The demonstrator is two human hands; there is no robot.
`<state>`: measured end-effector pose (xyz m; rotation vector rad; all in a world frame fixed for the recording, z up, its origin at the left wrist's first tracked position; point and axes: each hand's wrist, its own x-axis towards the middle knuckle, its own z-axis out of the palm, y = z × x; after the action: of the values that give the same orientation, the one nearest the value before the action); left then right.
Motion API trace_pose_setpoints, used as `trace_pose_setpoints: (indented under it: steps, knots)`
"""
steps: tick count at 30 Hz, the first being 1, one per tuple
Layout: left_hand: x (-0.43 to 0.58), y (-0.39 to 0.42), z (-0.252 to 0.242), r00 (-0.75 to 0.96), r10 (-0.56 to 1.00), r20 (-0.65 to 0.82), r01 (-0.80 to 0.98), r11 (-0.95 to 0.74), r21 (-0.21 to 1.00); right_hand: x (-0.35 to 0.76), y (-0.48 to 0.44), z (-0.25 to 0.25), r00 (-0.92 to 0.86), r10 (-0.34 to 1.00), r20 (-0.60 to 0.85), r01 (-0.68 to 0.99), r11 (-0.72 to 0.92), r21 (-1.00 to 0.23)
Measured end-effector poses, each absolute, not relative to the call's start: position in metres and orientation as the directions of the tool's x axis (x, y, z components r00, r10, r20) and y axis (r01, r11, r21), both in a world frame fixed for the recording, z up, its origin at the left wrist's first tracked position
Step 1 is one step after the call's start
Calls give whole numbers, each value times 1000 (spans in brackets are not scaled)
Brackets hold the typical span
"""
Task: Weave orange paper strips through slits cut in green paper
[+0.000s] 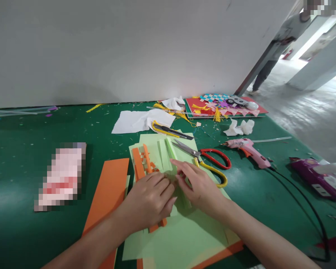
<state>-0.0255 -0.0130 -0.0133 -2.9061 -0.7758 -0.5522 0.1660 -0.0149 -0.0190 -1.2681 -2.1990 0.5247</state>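
Note:
A light green paper sheet [182,239] lies in front of me on the green table, cut into strips at its far end, with orange strips [141,164] woven through it. My left hand [149,201] rests flat on the woven part, its fingers together and pressing down. My right hand [200,188] comes in from the right, and its fingertips pinch a green strip [170,151] close to the left fingertips. An orange sheet [108,194] lies just left of my left hand.
Red and yellow handled scissors [210,162] lie just beyond my right hand. A pink glue gun [249,147] with a black cord lies to the right, a utility knife [169,131] on white paper behind. A finished woven craft [224,105], tissues and a purple box [319,177] also sit here. A person stands at the far right.

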Motion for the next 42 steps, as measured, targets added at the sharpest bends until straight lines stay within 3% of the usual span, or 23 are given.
trace_pose_setpoints:
  steps: [6, 16, 28, 33, 38, 42]
  knots:
    - [-25, -13, -10, 772, 504, 388, 575, -813, -87, 164, -15, -19, -382, 882, 275, 680, 470, -562]
    - [-28, -13, -14, 774, 501, 387, 502, -858, 106, 165, -12, -24, -379, 885, 270, 787, 462, -408]
    - [-28, -12, -14, 740, 571, 355, 578, -810, 98, 166, -12, -28, -427, 855, 295, 756, 517, -401]
    - [-28, -13, -13, 753, 513, 411, 527, -845, 90, 165, -12, -28, -447, 830, 333, 721, 555, -416]
    - [-26, -15, -16, 791, 496, 358, 478, -866, 144, 166, -11, -25, -453, 829, 328, 711, 558, -428]
    - [-27, -15, -20, 778, 499, 382, 482, -864, 146, 176, -4, -19, -371, 849, 377, 807, 496, -321]
